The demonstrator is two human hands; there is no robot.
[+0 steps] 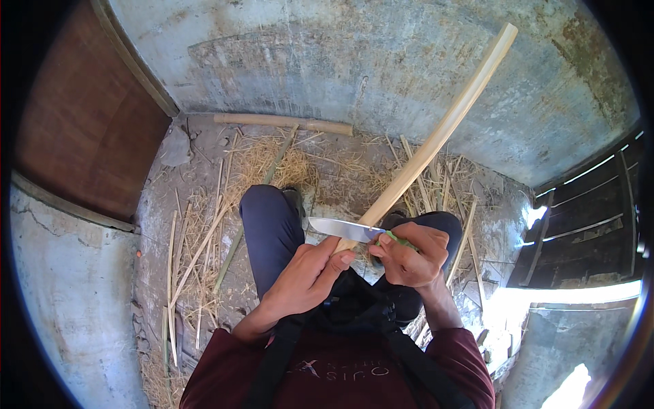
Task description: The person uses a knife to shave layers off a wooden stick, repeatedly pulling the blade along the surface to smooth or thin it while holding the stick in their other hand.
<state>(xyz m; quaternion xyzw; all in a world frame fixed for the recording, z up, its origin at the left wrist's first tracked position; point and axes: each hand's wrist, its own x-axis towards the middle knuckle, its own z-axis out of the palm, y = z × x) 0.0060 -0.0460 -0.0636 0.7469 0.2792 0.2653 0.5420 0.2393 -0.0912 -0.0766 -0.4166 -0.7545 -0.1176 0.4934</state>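
If the knife (pixel 337 227) slips, it could nick left fingers (pixel 338 264).
They grip the strip (pixel 432 144) beside it; right fingers (pixel 403 258), the handle (pixel 394 238).

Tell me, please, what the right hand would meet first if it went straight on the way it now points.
Leftward, probably the left hand, which grips the near end of the strip, though depth is unclear in this single view.

On the front of your dark red shirt (pixel 334 392) there are some pale letters (pixel 361 372), upside down from where you look. They are faint and hard to read. A little crossed mark (pixel 306 367) sits just left of them.
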